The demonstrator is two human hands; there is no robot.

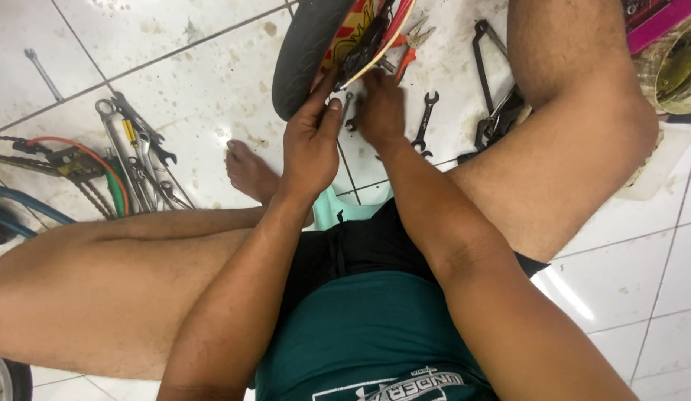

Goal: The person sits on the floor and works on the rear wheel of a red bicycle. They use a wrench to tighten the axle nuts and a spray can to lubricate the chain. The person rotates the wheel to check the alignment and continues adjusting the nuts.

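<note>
I sit on a white tiled floor with a small bicycle wheel [305, 52], black tyre and red-and-yellow inner parts, just in front of me. My left hand [310, 141] rests against the tyre's lower edge, fingers pinched on a small metal wrench [347, 111] by the wheel's hub. My right hand [380, 110] is right beside it, fingers curled down at the same spot under the wheel; what it holds is hidden.
A pile of spanners and screwdrivers [141, 160] lies at the left by a bicycle chain and cables [59, 160]. A black spanner [426, 119], orange-handled pliers [409, 44] and black tools [494, 111] lie near my right knee. A tub [676, 63] stands top right.
</note>
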